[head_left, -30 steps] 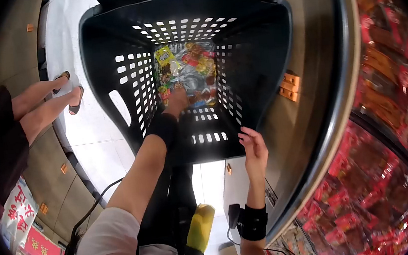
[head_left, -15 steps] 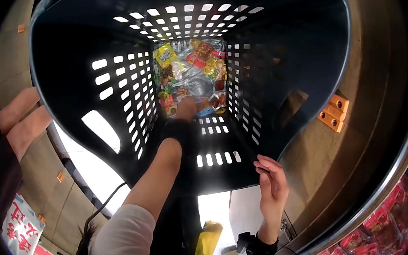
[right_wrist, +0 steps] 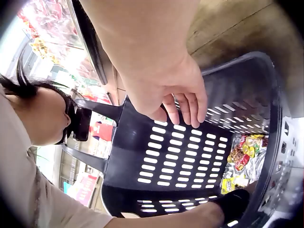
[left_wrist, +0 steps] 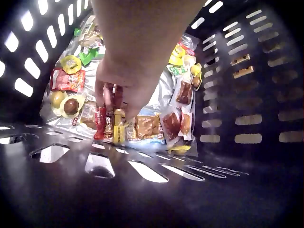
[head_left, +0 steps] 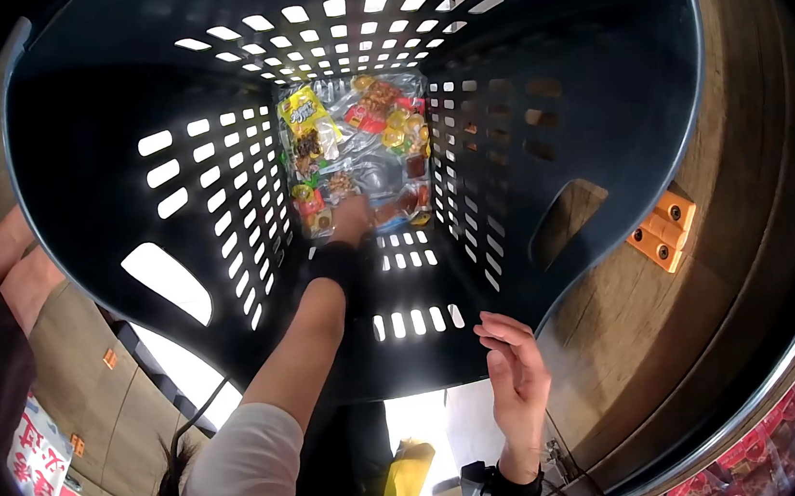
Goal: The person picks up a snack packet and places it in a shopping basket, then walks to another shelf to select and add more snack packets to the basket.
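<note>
A large dark plastic basket (head_left: pixel 110 89) with slotted walls opens toward me. Clear plastic (head_left: pixel 371 165) lines its bottom, covered with wrapped snacks, among them a yellow packet (head_left: pixel 304 113) at the far left. Reaching deep inside, my left hand (head_left: pixel 351 219) is at the near side of the snacks. In the left wrist view, its fingers and thumb curl around small red, brown and yellow snack packets (left_wrist: pixel 118 126); the hand hides part of them. My right hand (head_left: pixel 518 381) hovers by the basket's near right rim, fingers loosely bent, holding nothing.
A wooden counter front (head_left: pixel 609 323) with orange brackets (head_left: pixel 664 232) curves along the right. Red packaged goods (head_left: pixel 776 436) lie beyond its metal edge. Another person's legs (head_left: pixel 15 254) stand at the left. A yellow bag (head_left: pixel 407 479) hangs below the basket.
The basket appears larger and closer in the head view, and its handle has gone out of sight. My left hand stays low among the snacks; my right hand stays beside the near rim.
</note>
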Tool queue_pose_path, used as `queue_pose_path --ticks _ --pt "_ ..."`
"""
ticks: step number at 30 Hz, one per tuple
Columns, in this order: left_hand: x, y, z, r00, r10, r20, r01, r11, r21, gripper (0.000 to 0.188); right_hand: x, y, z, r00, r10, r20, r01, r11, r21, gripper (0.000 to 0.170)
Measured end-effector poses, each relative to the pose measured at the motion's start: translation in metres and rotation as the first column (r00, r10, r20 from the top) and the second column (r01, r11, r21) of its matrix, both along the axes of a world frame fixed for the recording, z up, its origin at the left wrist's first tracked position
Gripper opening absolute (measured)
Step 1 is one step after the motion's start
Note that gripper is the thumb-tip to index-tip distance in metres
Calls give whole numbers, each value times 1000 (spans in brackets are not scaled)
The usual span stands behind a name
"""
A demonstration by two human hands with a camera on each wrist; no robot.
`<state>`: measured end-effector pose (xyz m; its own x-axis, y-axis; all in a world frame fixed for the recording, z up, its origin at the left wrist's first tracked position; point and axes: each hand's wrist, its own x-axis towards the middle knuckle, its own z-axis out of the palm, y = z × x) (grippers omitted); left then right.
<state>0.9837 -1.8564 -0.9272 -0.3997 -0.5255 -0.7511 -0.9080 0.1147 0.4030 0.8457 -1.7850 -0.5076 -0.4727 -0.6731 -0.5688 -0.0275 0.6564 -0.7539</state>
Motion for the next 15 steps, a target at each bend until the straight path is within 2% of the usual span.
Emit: queue_pose_path --ticks 2,5,8,11,12,13,15 --pt "-1 4 1 999 -32 -13 32 999 -34 33 -1 1 -1 1000 7 -9 -7 1000 1 23" --pt "-11 -2 34 999 8 -41 -9 999 -42 39 -2 4 -1 999 8 -34 -8 1000 -7 23" --pt "-8 0 51 986 45 -158 -61 993 -100 41 -1 8 6 999 0 -39 0 1000 -17 23" --pt "-5 -3 61 995 66 -81 -69 997 -35 24 4 13 19 1000 4 -20 -4 999 -32 22" --pt "-1 -6 71 996 13 -94 -21 996 -88 27 5 15 27 1000 12 -13 -13 999 -37 22" --pt "1 -10 82 997 28 -74 -34 996 -84 27 6 17 35 1000 21 -8 -21 999 -44 22" --pt "-2 -25 137 998 58 -38 -61 995 -80 27 7 22 59 1000 0 21 1 999 -39 21"
